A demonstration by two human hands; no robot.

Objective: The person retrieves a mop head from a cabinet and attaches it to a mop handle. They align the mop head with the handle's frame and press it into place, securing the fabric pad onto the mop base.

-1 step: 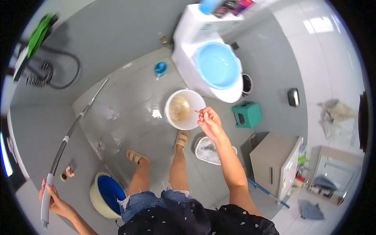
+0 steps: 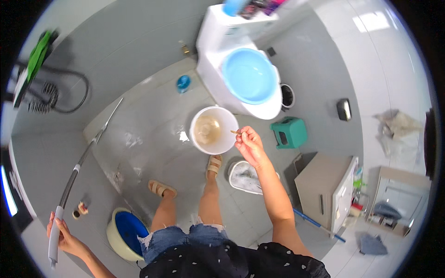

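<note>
A: What is the left hand [image 2: 67, 238] doing?

B: It is gripping the grey sleeve at the near end of a long pole [image 2: 71, 182], its fingers closing around it. The pole's far end is slanting toward the grey floor [image 2: 153, 139].

A: And the right hand [image 2: 247, 141]?

B: Thumb and forefinger are pinching together on a small brownish stick [image 2: 235, 132]; it is showing too small to name more exactly. The stick is pointing left, across the right side of a white bucket [image 2: 227, 124]. How high it is hovering, the view is not telling.

A: Is the bucket holding anything?

B: Cloudy brownish water [image 2: 207, 129]. A white tub [image 2: 245, 190] of suds is sitting near it, and a light-blue basin [image 2: 225, 76] is resting on the toilet [image 2: 209, 58].
</note>
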